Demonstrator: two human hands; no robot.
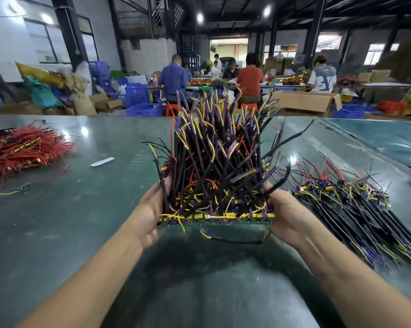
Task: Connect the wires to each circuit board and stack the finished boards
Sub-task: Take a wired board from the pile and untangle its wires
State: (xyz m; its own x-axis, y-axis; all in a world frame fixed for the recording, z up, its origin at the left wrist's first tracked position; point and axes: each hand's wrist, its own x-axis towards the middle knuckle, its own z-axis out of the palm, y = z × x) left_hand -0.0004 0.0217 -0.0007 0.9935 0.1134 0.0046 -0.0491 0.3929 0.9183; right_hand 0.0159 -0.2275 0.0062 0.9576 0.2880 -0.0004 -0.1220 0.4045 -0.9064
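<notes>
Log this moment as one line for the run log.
left hand: holds board's left edge | right hand: holds right edge | board: lifted above table, wires upright | loose wires: right

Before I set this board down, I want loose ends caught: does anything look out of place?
One wire dangles below the front edge of the wired board held between both hands, while the rest stand upright. A white strip lies alone on the table.

- The board I hold has a green edge and yellow parts.
- Its wires are black, purple, yellow, red.
- Red wire heap on my dark green table.
</notes>
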